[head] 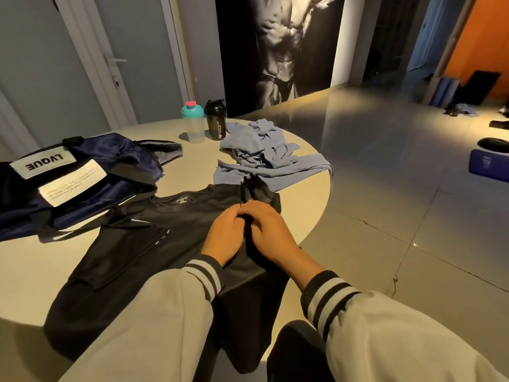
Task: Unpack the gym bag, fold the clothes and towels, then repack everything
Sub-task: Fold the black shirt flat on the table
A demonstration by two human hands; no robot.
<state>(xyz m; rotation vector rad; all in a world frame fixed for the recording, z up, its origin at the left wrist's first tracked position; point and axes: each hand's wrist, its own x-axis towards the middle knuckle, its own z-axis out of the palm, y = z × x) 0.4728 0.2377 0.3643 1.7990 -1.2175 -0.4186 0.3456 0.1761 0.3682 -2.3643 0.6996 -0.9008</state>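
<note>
The black shirt (181,216) is lying spread on the bench (33,271), its lower part hanging over the near edge. The left hand (224,235) and right hand (271,232) are sitting close together on the shirt's right side, both pinching up a ridge of its cloth. The gym bag (82,175) is lying just left of the shirt, and the crumpled towel (261,153) just beyond it. Pulling that ridge across could be dragging the overhanging part along, so the shirt may end up sliding off or creasing crooked.
</note>
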